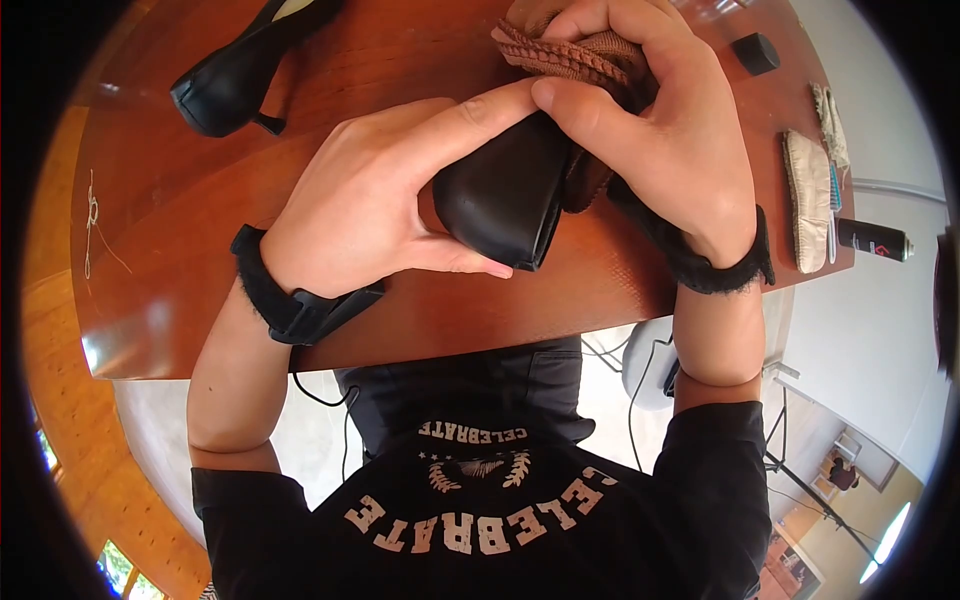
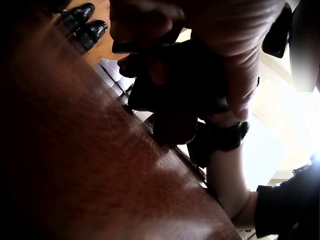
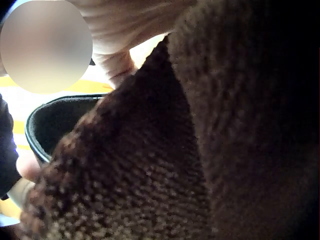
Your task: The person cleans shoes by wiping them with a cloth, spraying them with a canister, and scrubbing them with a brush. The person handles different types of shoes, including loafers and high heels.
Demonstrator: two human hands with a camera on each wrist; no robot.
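Observation:
My left hand [image 1: 355, 195] grips the heel end of a black high-heeled shoe [image 1: 495, 190], thumb along the opening's edge and index finger across its side. Against the far part of the shoe, my right hand [image 1: 690, 140] holds a bunched brown cloth [image 1: 590, 60] with a ribbed edge. Both hands nearly meet over the shoe, and its front is hidden by the cloth and fingers. In the right wrist view the cloth [image 3: 135, 165] fills most of the picture, with the rim of the shoe [image 3: 37, 120] behind it. The left wrist view shows the shoe dark, in shadow.
Another black high-heeled shoe [image 1: 215, 95] lies on the brown table [image 1: 180, 300] at the upper left. String [image 1: 92, 205] lies near the left edge. To the right are a black round cap [image 1: 755, 53], a beige pad [image 1: 805, 200], a brush with blue bristles [image 1: 835, 190] and a black spray can [image 1: 875, 240].

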